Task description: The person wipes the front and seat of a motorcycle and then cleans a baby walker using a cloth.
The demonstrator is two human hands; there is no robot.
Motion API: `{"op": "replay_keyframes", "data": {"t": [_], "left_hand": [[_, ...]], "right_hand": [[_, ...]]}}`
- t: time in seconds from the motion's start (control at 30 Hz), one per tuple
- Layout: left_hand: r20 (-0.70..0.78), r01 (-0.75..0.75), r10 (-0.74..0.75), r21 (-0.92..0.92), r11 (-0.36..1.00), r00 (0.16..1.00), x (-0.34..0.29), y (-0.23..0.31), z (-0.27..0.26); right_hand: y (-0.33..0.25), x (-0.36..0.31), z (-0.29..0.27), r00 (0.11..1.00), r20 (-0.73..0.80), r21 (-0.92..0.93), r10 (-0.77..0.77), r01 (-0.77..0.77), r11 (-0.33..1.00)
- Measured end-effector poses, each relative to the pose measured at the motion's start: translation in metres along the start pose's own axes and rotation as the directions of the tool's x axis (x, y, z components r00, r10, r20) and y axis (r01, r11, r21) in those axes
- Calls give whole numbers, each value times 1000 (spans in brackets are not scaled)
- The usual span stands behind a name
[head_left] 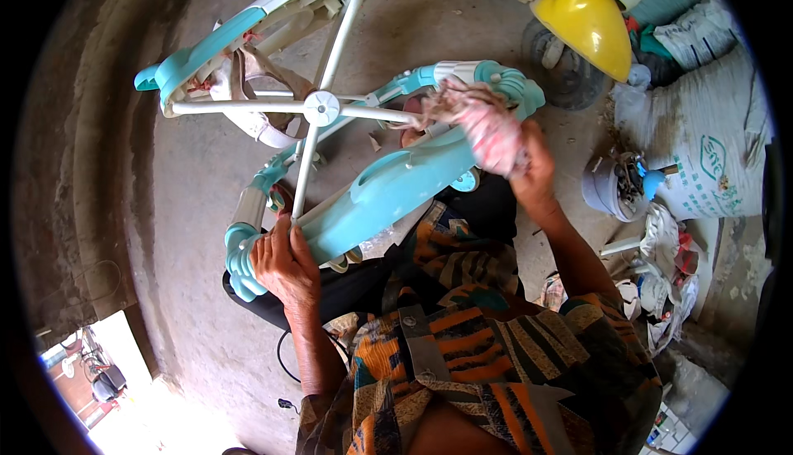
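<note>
Gripping the left end of a long blue-green panel, the fingers of the left hand are bent over its edge. The thumb is laid near them, but the fingertips are partly hidden, so it cannot be told how tightly they are pressed. By the fingers of the right hand, a crumpled pink-and-white cloth is held; they are folded around its lower end, and the cloth is bunched just above and to the left of them, over the right end of the panel. Whether the panel is touched by the cloth cannot be told. Between the fingers of both hands the panel is stretched at a slant, higher at the right.

Beyond the left fingers, white tubes are joined at a round hub, and one of them is brought down close to the left thumb. Farther from these fingers, a curved blue-green and white rim is seen, with a pale strap hung beside it. Above and to the right of the right fingers, a yellow bowl-shaped thing is placed; to their right, a filled bucket is set near a large white sack.
</note>
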State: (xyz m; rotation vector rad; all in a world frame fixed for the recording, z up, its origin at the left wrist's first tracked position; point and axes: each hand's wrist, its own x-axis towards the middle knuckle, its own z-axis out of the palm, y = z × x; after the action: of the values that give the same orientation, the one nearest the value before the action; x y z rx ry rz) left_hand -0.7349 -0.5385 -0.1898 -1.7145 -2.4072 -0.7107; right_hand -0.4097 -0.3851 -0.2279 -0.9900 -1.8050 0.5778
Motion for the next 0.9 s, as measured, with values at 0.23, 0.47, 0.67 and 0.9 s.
{"op": "replay_keyframes", "data": {"t": [0.23, 0.47, 0.67, 0.9], "left_hand": [[-67, -8, 5, -45, 999, 998, 6, -21, -1], [-95, -35, 28, -76, 996, 995, 12, -44, -2], [-116, -3, -10, -104, 995, 993, 20, -58, -1], [-130, 75, -92, -133, 988, 987, 37, -69, -3]], "right_hand": [[10, 23, -12, 964, -134, 277, 229, -186, 943], [-5, 51, 21, 974, 144, -240, -173, 204, 949], [12, 67, 37, 948, 211, -282, -240, 294, 913], [14, 83, 50, 937, 216, -288, -274, 329, 899]]}}
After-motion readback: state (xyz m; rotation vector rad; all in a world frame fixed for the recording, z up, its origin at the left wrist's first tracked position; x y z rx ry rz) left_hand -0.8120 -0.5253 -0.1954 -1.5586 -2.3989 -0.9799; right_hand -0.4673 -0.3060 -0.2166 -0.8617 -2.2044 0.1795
